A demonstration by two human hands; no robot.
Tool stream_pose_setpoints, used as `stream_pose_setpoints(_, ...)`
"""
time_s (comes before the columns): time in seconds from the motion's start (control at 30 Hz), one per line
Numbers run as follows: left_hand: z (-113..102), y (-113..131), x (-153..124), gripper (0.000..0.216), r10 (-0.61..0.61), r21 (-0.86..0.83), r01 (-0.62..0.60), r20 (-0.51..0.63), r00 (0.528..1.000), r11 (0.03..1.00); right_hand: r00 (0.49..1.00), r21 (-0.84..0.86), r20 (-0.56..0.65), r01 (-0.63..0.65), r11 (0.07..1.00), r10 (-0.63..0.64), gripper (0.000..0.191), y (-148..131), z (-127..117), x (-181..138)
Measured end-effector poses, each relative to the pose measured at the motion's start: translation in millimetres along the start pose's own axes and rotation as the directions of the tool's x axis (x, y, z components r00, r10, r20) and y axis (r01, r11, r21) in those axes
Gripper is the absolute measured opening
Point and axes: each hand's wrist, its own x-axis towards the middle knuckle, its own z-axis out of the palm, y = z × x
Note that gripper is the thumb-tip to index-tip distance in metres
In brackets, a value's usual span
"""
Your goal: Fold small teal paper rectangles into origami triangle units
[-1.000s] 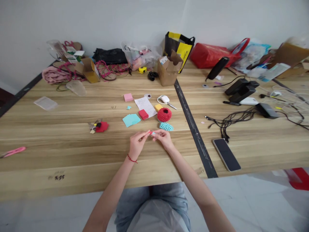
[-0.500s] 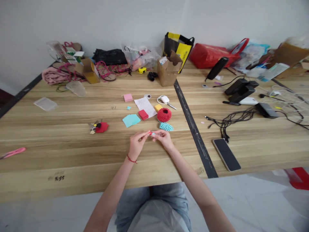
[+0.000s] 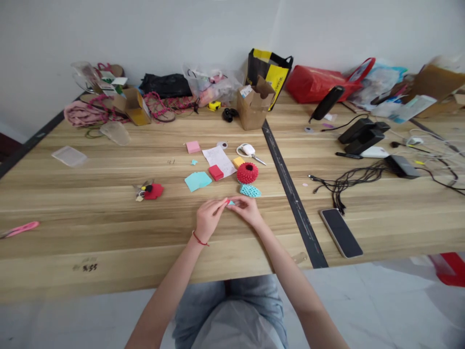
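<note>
Just above the tabletop, my left hand [image 3: 208, 217] pinches a small red folded paper piece [image 3: 228, 201]. My right hand [image 3: 248, 210] closes its fingertips on a small light-blue folded paper piece [image 3: 231, 203] that meets the red one; how they join is too small to tell. Beyond the right hand lies a light-blue model of folded paper units [image 3: 250, 190], with a round red one [image 3: 247, 173] behind it. Light-blue paper squares [image 3: 198, 181] and a red paper stack [image 3: 216, 172] lie ahead of the left hand.
A written sheet [image 3: 219, 161], yellow paper [image 3: 239, 162], pink paper [image 3: 193, 147] and scissors [image 3: 258, 159] lie farther back. Keys [image 3: 140, 193] are at left. A phone [image 3: 341, 232] and black cables [image 3: 339, 182] are at right. Bags and boxes line the wall.
My left hand has turned slightly, its fingers now closer together around the red piece. The fingers of my right hand have shifted a little on the blue piece.
</note>
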Motion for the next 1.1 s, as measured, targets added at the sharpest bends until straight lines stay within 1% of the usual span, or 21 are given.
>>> stream_pose_setpoints(0.1,0.7,-4.6,-3.7,0.021,0.092,0.105,-0.096,0.039,0.995,0.990,0.992,-0.121,0.035,0.122,0.985,-0.119,0.025,-1.4,-1.7,-0.8)
stream_pose_setpoints(0.17,0.4,-6.6,-4.8,0.022,0.118,0.146,-0.126,0.063,0.991,0.981,0.982,-0.145,0.033,0.189,0.971,-0.186,0.022,-2.1,-2.4,-1.0)
stream_pose_setpoints(0.23,-0.3,-7.3,-4.6,0.022,0.130,0.160,-0.140,0.073,0.989,0.977,0.975,-0.149,0.032,0.223,0.963,-0.220,0.020,-1.7,-2.7,-1.3)
stream_pose_setpoints(0.43,-1.3,-5.2,-1.6,0.022,0.142,0.116,-0.147,0.045,0.989,0.982,0.969,-0.170,0.042,0.249,0.953,-0.245,0.021,3.4,-3.4,-2.4)
stream_pose_setpoints(0.67,-2.3,-4.7,0.1,0.021,0.100,0.051,-0.103,0.058,0.993,0.993,0.955,-0.235,0.035,0.294,0.926,-0.294,0.019,4.0,-3.5,-3.0)
stream_pose_setpoints(0.9,-3.1,-3.2,2.1,0.021,0.124,0.036,-0.126,0.053,0.991,0.991,0.947,-0.285,0.045,0.319,0.904,-0.319,0.018,5.3,-2.7,-4.1)
stream_pose_setpoints(1.1,-2.8,-2.9,2.2,0.021,0.117,0.029,-0.119,0.070,0.991,0.992,0.943,-0.276,-0.001,0.318,0.907,-0.332,0.016,2.1,-0.6,-2.5)
